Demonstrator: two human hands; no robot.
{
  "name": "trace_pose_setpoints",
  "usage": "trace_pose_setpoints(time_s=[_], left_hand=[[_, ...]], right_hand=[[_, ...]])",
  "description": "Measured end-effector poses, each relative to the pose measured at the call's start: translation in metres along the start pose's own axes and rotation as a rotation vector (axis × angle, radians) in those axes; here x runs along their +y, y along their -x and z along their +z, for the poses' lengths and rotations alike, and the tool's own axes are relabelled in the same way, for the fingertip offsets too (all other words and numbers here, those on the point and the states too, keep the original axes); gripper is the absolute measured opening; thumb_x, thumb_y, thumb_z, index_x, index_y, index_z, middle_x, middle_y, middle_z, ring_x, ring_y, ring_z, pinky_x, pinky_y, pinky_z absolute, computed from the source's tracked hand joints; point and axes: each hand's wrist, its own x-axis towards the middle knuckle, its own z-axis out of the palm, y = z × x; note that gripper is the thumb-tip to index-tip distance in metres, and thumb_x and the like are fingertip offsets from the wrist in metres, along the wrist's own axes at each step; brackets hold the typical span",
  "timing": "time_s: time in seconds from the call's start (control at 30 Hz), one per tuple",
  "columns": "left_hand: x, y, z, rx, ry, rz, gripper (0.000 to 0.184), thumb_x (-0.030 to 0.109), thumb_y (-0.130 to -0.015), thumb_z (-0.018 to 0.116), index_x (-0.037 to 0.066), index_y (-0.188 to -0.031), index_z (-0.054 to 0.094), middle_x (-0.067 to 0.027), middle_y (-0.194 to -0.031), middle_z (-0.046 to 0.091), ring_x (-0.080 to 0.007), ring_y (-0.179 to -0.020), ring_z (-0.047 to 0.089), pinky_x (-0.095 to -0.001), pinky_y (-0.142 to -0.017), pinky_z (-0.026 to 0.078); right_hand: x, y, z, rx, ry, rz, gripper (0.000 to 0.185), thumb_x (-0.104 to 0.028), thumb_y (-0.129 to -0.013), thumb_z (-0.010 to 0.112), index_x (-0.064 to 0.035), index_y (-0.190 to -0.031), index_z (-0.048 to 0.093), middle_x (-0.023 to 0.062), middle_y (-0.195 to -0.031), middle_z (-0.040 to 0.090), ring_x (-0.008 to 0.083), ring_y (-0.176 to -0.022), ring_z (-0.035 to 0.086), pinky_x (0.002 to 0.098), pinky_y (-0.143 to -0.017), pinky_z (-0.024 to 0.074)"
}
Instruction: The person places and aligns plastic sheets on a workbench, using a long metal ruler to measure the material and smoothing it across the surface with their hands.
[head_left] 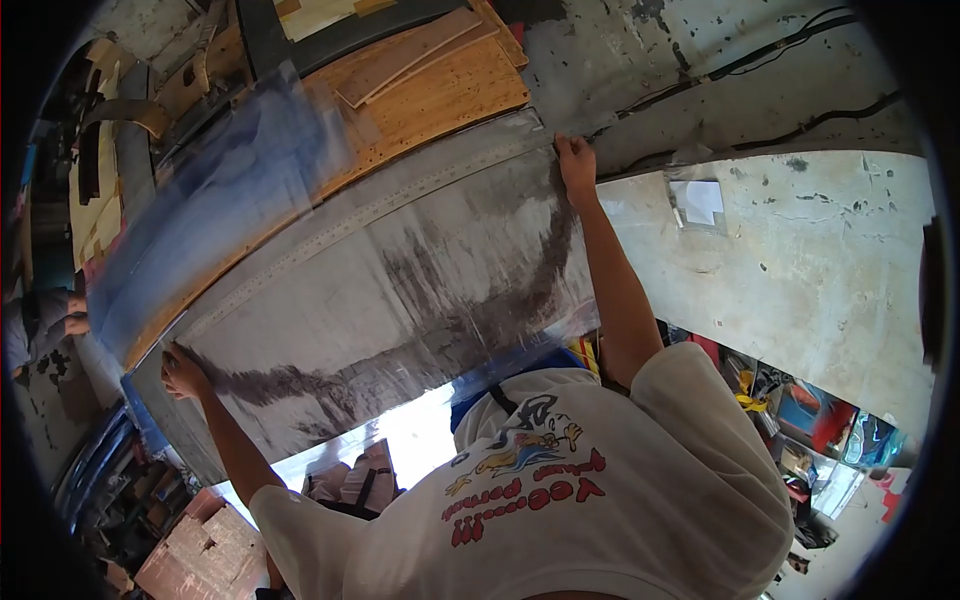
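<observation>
A wide grey sheet (400, 260), streaked with dark smears, lies in front of me. My right hand (576, 170) is closed at its far right corner, fingertips pinched on the edge. At the far left corner, my left hand (184, 374) has its fingers curled onto the edge, the thumb side partly hidden. Between the two hands a long pale strip with small marks, like a ruler (360, 205), runs along the sheet's far side.
Beyond the sheet are a brown wooden board (430, 85) with thin wood strips (415, 55) and a crumpled blue plastic film (225, 190). A pale panel (780, 260) stands at right, below wall cables. Another person (40, 325) is at far left; cluttered goods (810, 420) lie lower right.
</observation>
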Motion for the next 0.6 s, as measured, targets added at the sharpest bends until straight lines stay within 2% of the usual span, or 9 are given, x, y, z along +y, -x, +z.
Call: trace_pose_setpoints(time_s=[0.17, 0.37, 0.6], left_hand=[[0.002, 0.002, -0.003, -0.002, -0.020, -0.012, 0.057, 0.067, -0.082, 0.044, 0.025, -0.117, 0.061, -0.0054, -0.122, 0.052, -0.0292, -0.116, 0.040, -0.0542, -0.093, 0.026], [0.006, 0.003, -0.007, 0.000, -0.006, -0.017, 0.058, 0.067, -0.082, 0.043, 0.024, -0.116, 0.061, -0.0053, -0.121, 0.052, -0.0290, -0.116, 0.040, -0.0541, -0.093, 0.026], [0.013, 0.005, -0.012, -0.047, -0.028, -0.036, 0.059, 0.067, -0.084, 0.040, 0.024, -0.119, 0.059, -0.0049, -0.126, 0.048, -0.0292, -0.120, 0.037, -0.0552, -0.093, 0.026]], right_hand=[[0.003, -0.001, 0.002, 0.028, -0.014, -0.060, 0.039, -0.034, -0.084, 0.062, 0.0047, -0.082, 0.059, 0.0094, -0.070, 0.059, 0.0171, -0.065, 0.054, 0.0317, -0.063, 0.0426], [-0.003, 0.002, -0.003, -0.036, -0.068, -0.013, 0.037, -0.032, -0.085, 0.061, 0.0047, -0.079, 0.058, 0.0089, -0.069, 0.058, 0.0156, -0.063, 0.051, 0.0317, -0.061, 0.0412], [-0.005, 0.003, -0.003, -0.014, -0.033, 0.017, 0.039, -0.035, -0.083, 0.064, 0.0041, -0.085, 0.061, 0.0122, -0.078, 0.062, 0.0177, -0.072, 0.056, 0.0313, -0.067, 0.0435]])
